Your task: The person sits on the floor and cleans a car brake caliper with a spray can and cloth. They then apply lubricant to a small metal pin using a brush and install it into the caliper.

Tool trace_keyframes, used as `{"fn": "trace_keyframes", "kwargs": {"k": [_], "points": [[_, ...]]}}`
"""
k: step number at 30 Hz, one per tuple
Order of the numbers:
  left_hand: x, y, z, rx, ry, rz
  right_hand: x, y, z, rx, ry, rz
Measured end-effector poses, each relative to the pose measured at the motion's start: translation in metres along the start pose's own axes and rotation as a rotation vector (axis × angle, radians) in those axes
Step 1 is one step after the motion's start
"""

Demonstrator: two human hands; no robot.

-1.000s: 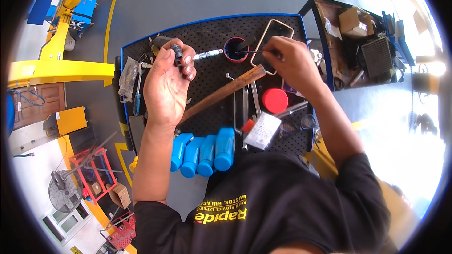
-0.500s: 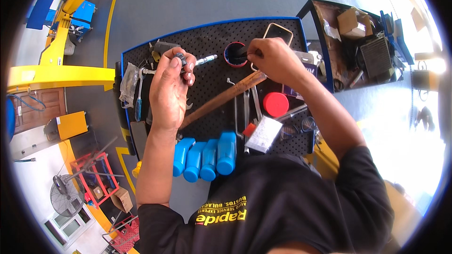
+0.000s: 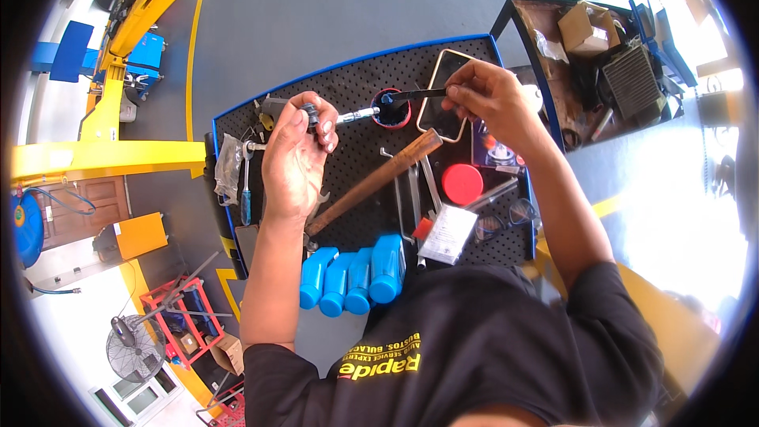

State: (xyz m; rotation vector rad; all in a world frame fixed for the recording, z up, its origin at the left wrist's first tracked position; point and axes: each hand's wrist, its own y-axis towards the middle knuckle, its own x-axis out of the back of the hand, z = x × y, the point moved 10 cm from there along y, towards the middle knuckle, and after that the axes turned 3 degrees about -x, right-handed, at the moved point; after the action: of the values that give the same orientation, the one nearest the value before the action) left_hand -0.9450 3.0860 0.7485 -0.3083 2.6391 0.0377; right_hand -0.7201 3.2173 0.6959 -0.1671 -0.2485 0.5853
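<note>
My left hand (image 3: pixel 296 154) is closed around a small dark cylindrical part (image 3: pixel 312 116), its end showing between thumb and fingers. A silver rod (image 3: pixel 358 115) extends from behind the fingertips toward a red-rimmed tub (image 3: pixel 393 123); I cannot tell whether it joins the held part. My right hand (image 3: pixel 494 103) pinches a thin, flat black stick (image 3: pixel 423 94). The stick's far end, with bluish paste on it, is over the tub, which has dark blue paste inside. Under my right hand lies a phone (image 3: pixel 433 115) with a pale edge.
A hammer with a wooden handle (image 3: pixel 371 186), several blue bottles (image 3: pixel 386 269), a red lid (image 3: pixel 462 183), a white packet (image 3: pixel 448 234), glasses (image 3: pixel 490 227) and wrenches (image 3: pixel 247 190) lie on the perforated black cart top (image 3: pixel 356 217). A second cart (image 3: pixel 545 71) holding boxes stands at the far right.
My right hand has drawn back to the right from the tub, bringing the black stick into clear view with paste on its end. My left hand keeps its grip, and the rod's tip appears nearer the tub.
</note>
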Motion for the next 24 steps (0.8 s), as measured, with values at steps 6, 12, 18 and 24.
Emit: {"fn": "trace_keyframes", "kwargs": {"k": [6, 12, 18, 24], "points": [[-0.002, 0.007, 0.011, 0.039, -0.044, 0.026, -0.003, -0.016, 0.029, 0.191, 0.054, -0.029], [-0.006, 0.009, 0.009, 0.021, -0.105, 0.053, -0.021, -0.027, 0.057, 0.393, -0.092, 0.003], [-0.008, 0.012, 0.000, -0.002, -0.074, 0.060, -0.014, -0.029, 0.052, 0.407, -0.110, 0.016], [-0.020, 0.014, -0.010, -0.039, 0.122, 0.165, -0.019, -0.019, 0.037, 0.285, 0.239, 0.046]]}}
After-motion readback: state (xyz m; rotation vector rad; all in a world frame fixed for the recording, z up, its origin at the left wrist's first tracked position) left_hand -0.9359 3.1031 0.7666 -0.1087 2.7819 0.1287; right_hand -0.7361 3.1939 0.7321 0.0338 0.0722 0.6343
